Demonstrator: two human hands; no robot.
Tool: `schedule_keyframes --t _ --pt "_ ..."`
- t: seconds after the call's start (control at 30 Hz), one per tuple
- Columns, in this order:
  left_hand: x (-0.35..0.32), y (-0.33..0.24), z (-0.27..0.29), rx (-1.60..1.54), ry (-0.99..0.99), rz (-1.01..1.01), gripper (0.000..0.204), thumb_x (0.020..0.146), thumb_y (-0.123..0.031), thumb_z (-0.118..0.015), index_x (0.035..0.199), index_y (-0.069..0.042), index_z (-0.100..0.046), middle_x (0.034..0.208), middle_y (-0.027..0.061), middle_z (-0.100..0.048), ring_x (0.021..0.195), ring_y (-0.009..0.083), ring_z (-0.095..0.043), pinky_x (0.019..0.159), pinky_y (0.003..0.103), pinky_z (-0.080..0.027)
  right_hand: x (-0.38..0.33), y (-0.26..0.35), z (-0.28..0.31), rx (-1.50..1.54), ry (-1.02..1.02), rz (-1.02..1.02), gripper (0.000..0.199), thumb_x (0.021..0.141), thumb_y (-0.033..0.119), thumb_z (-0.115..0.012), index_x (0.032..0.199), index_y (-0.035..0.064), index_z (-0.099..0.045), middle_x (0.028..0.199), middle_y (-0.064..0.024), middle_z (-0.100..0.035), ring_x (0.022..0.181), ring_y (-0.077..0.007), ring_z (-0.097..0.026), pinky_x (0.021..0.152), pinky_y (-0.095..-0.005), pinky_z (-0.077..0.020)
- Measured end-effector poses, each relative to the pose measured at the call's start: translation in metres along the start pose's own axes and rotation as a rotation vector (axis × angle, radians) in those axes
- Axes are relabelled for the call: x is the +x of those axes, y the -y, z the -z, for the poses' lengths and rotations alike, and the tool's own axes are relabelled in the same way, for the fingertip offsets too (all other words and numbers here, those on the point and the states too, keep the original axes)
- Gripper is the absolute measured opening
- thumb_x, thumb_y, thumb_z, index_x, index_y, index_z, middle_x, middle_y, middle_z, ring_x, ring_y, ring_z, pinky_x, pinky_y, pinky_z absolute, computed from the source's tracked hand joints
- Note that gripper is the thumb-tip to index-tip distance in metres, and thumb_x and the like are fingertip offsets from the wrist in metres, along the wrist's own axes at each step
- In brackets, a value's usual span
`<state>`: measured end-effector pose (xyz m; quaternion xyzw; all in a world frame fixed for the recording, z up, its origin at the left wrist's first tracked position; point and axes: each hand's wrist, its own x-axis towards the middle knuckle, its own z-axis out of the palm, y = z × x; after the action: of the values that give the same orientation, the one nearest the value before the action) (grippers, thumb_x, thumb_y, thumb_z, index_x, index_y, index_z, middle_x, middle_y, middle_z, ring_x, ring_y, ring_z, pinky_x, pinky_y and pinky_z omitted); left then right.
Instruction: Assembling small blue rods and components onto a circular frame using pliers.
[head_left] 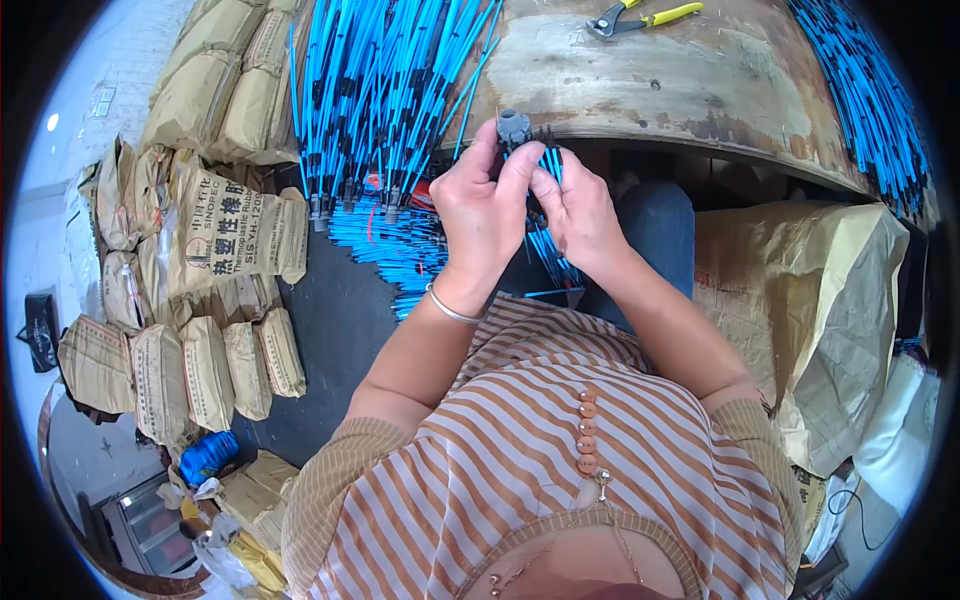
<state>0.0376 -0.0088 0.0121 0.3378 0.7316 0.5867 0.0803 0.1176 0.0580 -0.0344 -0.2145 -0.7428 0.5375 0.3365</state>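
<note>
Both hands work at the worn wooden table (700, 80) edge: left hand (485, 215) fingers grasp the small grey plastic connector (513, 127), while right hand (580, 215) fingers pinch thin blue cables (548, 165) beneath it, apparently mid-assembly, requiring careful alignment.

Two hands are in view: the left hand (483, 215) and the right hand (578, 215), together at about 12 o'clock. One grey connector (513, 127) sits between their fingertips. One pair of yellow-handled pliers (640, 17) lies at 1 o'clock on the one worn surface (700, 80). The blue cables (385, 90) at 11 o'clock are too many to count. About a dozen tan sacks (215, 240) are stacked at 9 o'clock.
</note>
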Motion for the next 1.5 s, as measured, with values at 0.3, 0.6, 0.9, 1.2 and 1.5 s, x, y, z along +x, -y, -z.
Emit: schedule_keyframes --t 0.3,0.6,0.9,1.2,1.5 --pt "-0.008 0.016 0.026 -0.180 0.026 0.024 0.034 0.076 0.002 -0.067 0.109 0.005 -0.062 0.077 0.0035 -0.066 0.061 0.0066 -0.048 0.056 0.019 -0.041 -0.008 -0.007 0.010 -0.107 0.006 0.231 0.013 0.086 0.008 -0.060 0.088 -0.0002 -0.051 0.069 -0.0145 -0.056 0.059 -0.0309 -0.054 0.056 -0.0392 -0.0434" --pt "0.001 0.016 0.050 -0.106 0.213 0.067 0.035 0.075 0.004 -0.067 0.109 0.006 -0.062 0.083 0.0042 -0.067 0.067 0.0070 -0.053 0.060 0.017 -0.042 0.013 0.002 0.014 -0.176 0.367 0.031 0.017 0.091 0.014 -0.054 0.081 0.0019 -0.049 0.067 -0.0153 -0.056 0.052 -0.0325 -0.050 0.051 -0.0398 -0.0420" --pt "-0.003 0.030 0.063 -0.412 0.261 0.057 0.034 0.074 0.004 -0.068 0.108 0.004 -0.063 0.087 0.0068 -0.068 0.065 0.0073 -0.052 0.061 0.016 -0.043 0.021 0.002 0.021 0.006 0.610 0.213 0.021 0.093 0.018 -0.052 0.081 0.0010 -0.049 0.066 -0.0161 -0.058 0.053 -0.0356 -0.052 0.050 -0.0407 -0.0415" --pt "0.004 0.033 0.066 -0.445 0.375 0.050 0.034 0.077 0.002 -0.064 0.111 0.003 -0.060 0.095 0.0104 -0.067 0.071 0.0092 -0.054 0.066 0.018 -0.044 0.027 0.001 0.014 -0.113 0.634 0.198 0.023 0.093 0.020 -0.051 0.083 -0.0004 -0.051 0.068 -0.0171 -0.060 0.056 -0.0361 -0.055 0.053 -0.0414 -0.0440" --pt "-0.007 0.023 0.043 -0.398 0.170 0.170 0.032 0.081 -0.002 -0.059 0.112 0.000 -0.049 0.107 0.0198 -0.060 0.100 0.0276 -0.057 0.091 0.035 -0.043 0.008 0.007 -0.009 -0.192 0.414 0.094 0.015 0.090 0.014 -0.055 0.091 -0.0007 -0.054 0.075 -0.0159 -0.061 0.061 -0.0336 -0.057 0.057 -0.0396 -0.0460"
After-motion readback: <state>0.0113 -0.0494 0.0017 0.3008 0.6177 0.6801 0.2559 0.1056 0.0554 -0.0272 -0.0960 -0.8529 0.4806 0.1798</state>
